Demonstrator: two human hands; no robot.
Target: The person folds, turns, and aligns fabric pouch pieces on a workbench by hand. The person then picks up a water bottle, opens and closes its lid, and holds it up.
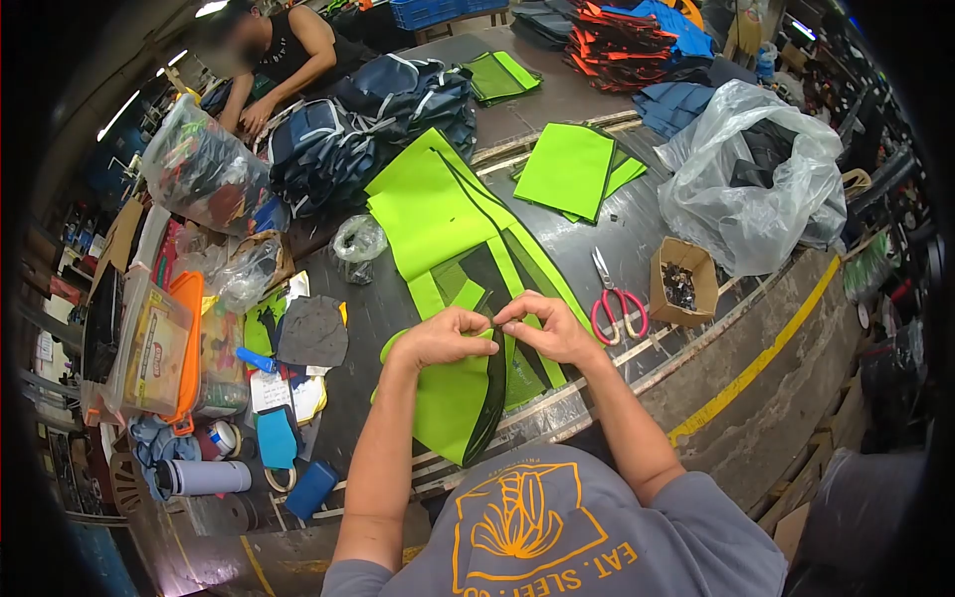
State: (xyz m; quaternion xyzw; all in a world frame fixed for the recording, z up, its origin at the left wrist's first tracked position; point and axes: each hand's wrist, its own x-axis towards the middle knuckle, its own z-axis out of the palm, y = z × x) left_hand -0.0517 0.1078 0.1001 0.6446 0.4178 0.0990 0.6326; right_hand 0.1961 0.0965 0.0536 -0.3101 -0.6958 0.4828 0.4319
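My left hand (450,336) is closed in a pinch at the dark edge of a lime green fabric piece (448,406), which hangs toward my body. My right hand (549,326) pinches at the same spot, fingertips almost touching the left ones. What sits between the right fingertips is too small to make out. Beneath both hands, a larger lime green panel (423,234) with black mesh and dark binding stretches away over the table. Scissors (609,310) with red-pink handles lie right of my right hand, beside a small cardboard box (688,310) of small dark parts.
Stacked lime green pieces (565,169) lie ahead. A see-through plastic bag (736,219) stands at right. Dark blue sewn goods (318,149) are heaped at far left, near another person (293,50). A tumbler (204,478), a blue case (312,490) and plastic bins (149,348) crowd the left.
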